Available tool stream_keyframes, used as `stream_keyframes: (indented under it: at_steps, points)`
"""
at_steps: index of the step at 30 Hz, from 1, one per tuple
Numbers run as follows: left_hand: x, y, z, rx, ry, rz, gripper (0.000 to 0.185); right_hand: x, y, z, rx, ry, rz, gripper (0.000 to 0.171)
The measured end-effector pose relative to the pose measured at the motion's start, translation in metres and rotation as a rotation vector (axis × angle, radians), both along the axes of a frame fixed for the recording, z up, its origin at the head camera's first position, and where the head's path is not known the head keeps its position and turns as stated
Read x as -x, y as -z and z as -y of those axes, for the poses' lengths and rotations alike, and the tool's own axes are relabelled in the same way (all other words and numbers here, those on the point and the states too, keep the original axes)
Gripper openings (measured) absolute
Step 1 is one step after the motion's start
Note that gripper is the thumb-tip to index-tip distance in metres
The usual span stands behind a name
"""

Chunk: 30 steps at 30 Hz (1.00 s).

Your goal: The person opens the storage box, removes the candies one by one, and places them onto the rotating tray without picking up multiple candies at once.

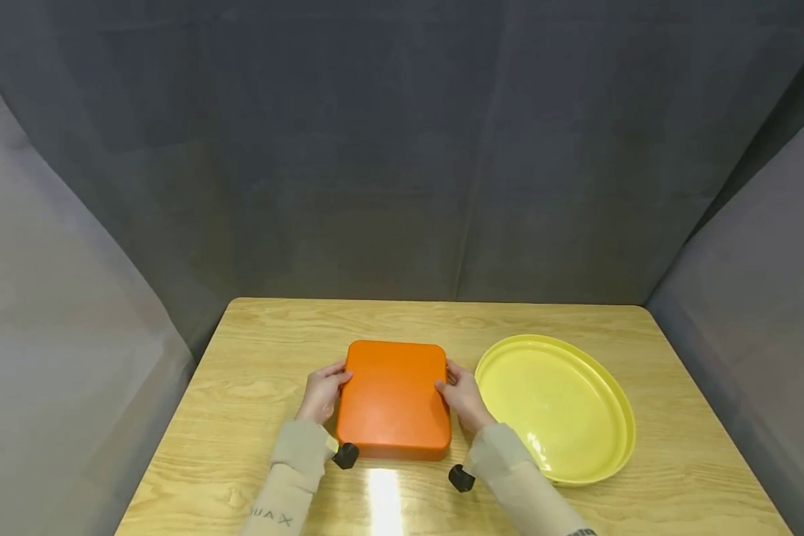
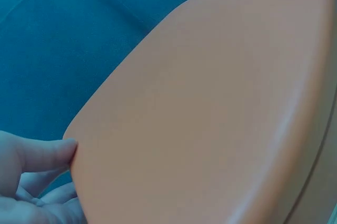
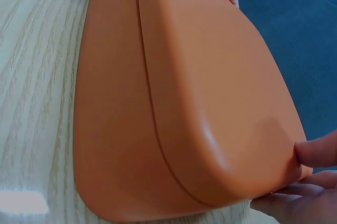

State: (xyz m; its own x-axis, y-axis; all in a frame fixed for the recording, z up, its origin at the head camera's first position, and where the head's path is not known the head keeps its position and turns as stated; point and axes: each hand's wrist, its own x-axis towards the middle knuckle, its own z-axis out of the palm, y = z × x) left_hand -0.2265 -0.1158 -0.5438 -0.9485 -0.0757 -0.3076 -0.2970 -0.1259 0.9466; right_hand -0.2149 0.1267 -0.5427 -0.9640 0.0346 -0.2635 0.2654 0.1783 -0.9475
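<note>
Centrally on the light wooden table: orange rounded-rectangular plastic box, lid on, contents hidden. Left hand and right hand pinch its side edges. Beside: shallow round yellow plastic dish.

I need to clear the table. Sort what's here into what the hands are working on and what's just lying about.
In hand:
orange box, lid on, gripped at its sides by the left hand and the right hand

Lying about:
yellow plate, to the right of the box, untouched
wooden table under both
</note>
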Motion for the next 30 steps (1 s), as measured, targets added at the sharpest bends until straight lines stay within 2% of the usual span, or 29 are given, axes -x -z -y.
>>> stream_keyframes:
  at_steps: [7, 16, 24, 30]
  points:
    - [-0.003, 0.001, -0.001, -0.01, -0.024, -0.015, 0.04, -0.004, -0.001, 0.0, 0.049, -0.015, -0.007, 0.057]
    - [-0.002, 0.004, -0.002, -0.055, -0.054, -0.011, 0.041, -0.008, -0.003, -0.002, 0.092, -0.024, -0.01, 0.057]
    - [-0.003, 0.004, 0.002, -0.042, 0.021, -0.006, 0.044, -0.011, -0.006, -0.004, 0.105, -0.064, -0.005, 0.058]
    - [-0.005, -0.003, 0.003, 0.075, 0.092, -0.017, 0.046, -0.012, -0.011, -0.007, 0.013, -0.096, 0.014, 0.061]
